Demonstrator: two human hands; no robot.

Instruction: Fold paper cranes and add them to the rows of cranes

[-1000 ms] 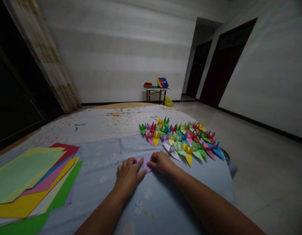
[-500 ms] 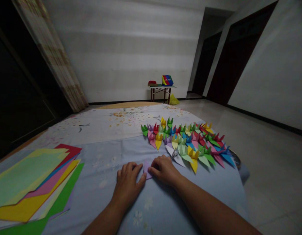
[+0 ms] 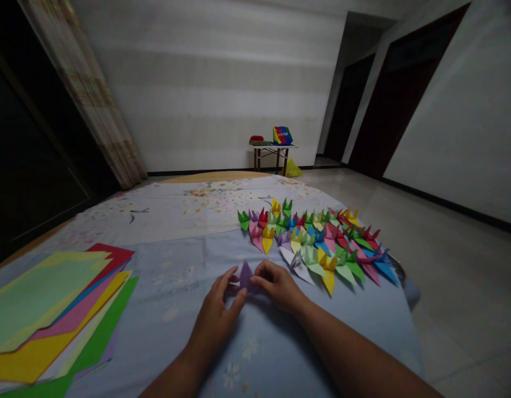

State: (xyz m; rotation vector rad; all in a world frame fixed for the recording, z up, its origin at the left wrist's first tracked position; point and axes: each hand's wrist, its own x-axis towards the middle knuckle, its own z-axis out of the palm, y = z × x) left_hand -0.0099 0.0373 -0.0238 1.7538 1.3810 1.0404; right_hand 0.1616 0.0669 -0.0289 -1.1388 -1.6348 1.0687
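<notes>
A small piece of folded purple paper [image 3: 245, 275] stands tilted up between my two hands, near the middle of the table. My right hand [image 3: 278, 284] pinches its right side between thumb and fingers. On the other side, my left hand [image 3: 222, 301] has thumb and fingers apart, close to the paper's left edge; whether a fingertip touches it is hard to tell. Just beyond my right hand, many folded paper cranes [image 3: 309, 254] in several colours stand in rows.
At the left lies a fanned stack of coloured paper sheets [image 3: 43, 298]. A blue cloth [image 3: 168, 331] and a flowered white cloth [image 3: 168, 207] cover the table. Farther back, a small table [image 3: 274, 147] by the wall carries a multicoloured box [image 3: 282, 136]; a yellow bag [image 3: 292, 168] sits beside it.
The purple paper has gone from lying flat on the cloth to being raised and tilted up in my right hand. My left hand's fingers have lifted from the table.
</notes>
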